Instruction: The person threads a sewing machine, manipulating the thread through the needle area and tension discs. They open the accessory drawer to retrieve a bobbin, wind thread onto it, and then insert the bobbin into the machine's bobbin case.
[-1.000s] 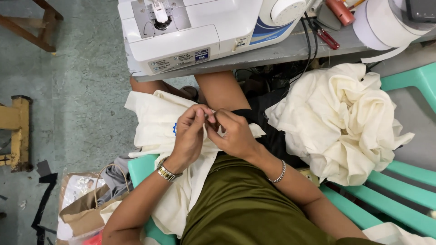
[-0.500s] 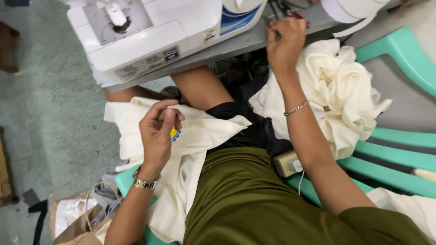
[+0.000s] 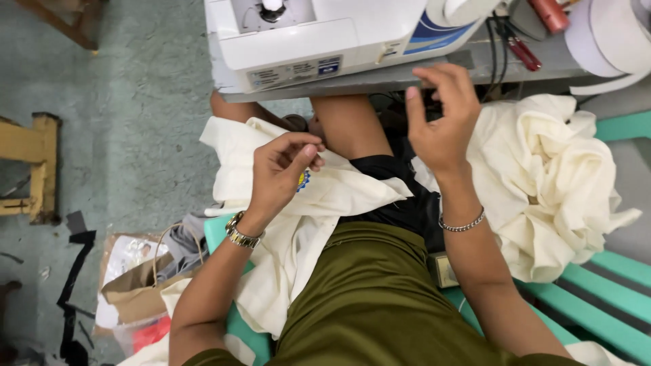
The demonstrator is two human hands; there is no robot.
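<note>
While the right hand (image 3: pixel 441 115) hovers half-open, the left hand (image 3: pixel 281 173) pinches cream cloth (image 3: pixel 325 196).

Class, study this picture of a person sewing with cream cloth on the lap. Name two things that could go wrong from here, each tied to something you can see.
1. The left hand only pinches the cream garment, which drapes over the knee and bench edge; it may slide toward the paper bag on the floor.
2. The right hand hangs raised near the black cords by the sewing machine; its bracelet could possibly snag them.
</note>
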